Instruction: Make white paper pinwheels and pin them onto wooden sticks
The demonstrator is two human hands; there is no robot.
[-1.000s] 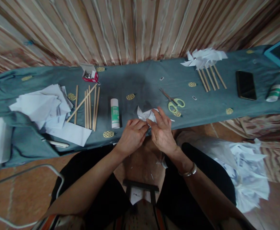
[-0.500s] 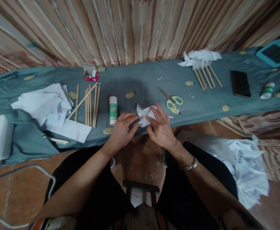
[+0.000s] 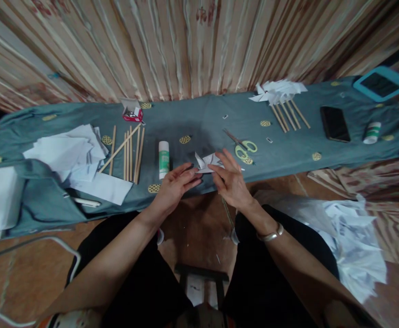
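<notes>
A white folded paper pinwheel lies at the near edge of the teal-covered table. My right hand pinches its right side, fingers partly curled, with a thin stick hanging below the hand. My left hand hovers just left of the paper with its fingers stretched toward it and holds nothing I can make out. A white and green glue stick lies left of my hands. Green-handled scissors lie to the right.
Wooden sticks and a heap of white paper lie at left, with a red box behind. Finished pinwheels on sticks, a black phone, a second glue stick and a blue-framed tablet are at right. A bag of paper scraps lies on the floor.
My left hand let go of the pinwheel's middle and drew back a little, fingers straightening. My right hand keeps its pinch on the paper. The camera tilted slightly.
</notes>
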